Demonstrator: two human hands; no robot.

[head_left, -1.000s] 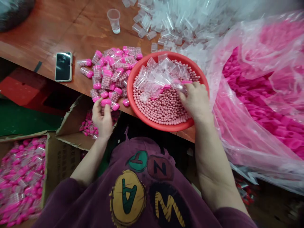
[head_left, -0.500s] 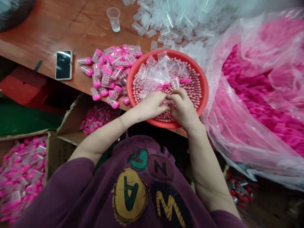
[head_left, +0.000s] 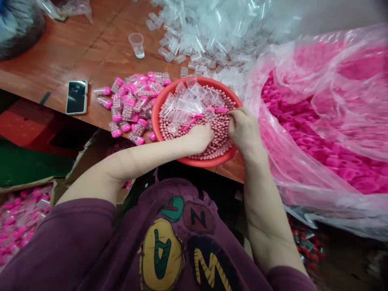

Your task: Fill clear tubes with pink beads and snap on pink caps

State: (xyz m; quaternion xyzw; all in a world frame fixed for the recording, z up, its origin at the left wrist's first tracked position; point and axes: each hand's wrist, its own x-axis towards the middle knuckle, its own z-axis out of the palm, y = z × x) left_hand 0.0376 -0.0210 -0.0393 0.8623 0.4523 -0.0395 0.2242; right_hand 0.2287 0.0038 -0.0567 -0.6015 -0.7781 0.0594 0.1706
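A red bowl on the table holds many small pink beads, with clear plastic containers heaped at its far left. My left hand is closed down among the beads; its fingertips are hidden, and so is whatever they hold. Over the bowl's right rim, my right hand has its fingers pinched together. Its fingertips are beside a bright pink cap lying on the beads. What the pinch holds, if anything, does not show.
Left of the bowl lies a pile of bead-filled containers with pink caps. A phone and a plastic cup are farther left. Loose clear containers cover the back. At right, a large plastic bag holds pink caps.
My hands have moved apart from the middle of the bowl. The left is lower in the beads, the right has shifted toward the right rim. The whole view has also shifted slightly.
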